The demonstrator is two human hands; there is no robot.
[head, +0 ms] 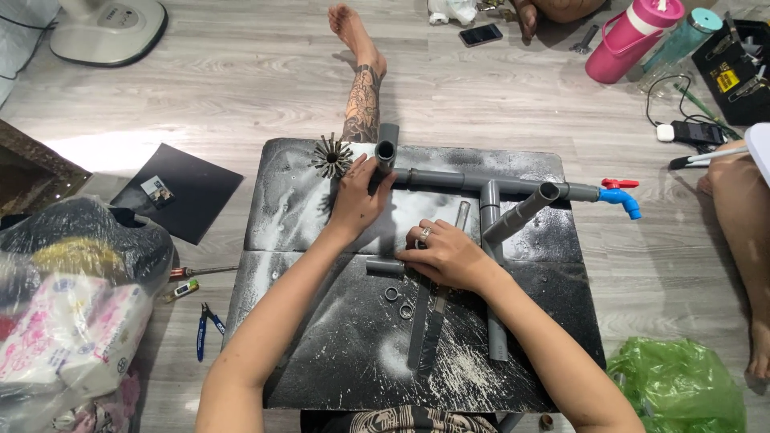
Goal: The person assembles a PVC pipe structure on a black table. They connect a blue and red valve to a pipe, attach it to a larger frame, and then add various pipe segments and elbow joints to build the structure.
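The left hand [357,200] is curled around the grey pipes [449,180], right by the elbow piece [387,149] that points up at the left end. The right hand [445,255] lies flat on the black board [321,337], fingers bent down over a short grey pipe bit [383,267]. It has a ring on one finger. I cannot tell if it grips the bit or just presses on it. The two hands are near each other but do not touch.

The pipes run across the top of the board. One pipe sticks out slanted from the middle, and another goes down toward the person. A blue tap [624,198] with a red handle sits at the right end, past the board edge. Two small rings [399,301] lie on the board just below the right hand. A spiky round metal thing [330,156] sits by the left hand.

White dust covers the board. On the floor to the left are blue pliers [205,327] and a full plastic bag [72,305]. A green bag [682,385] lies to the right. A pink bottle [630,36] stands far up on the right.
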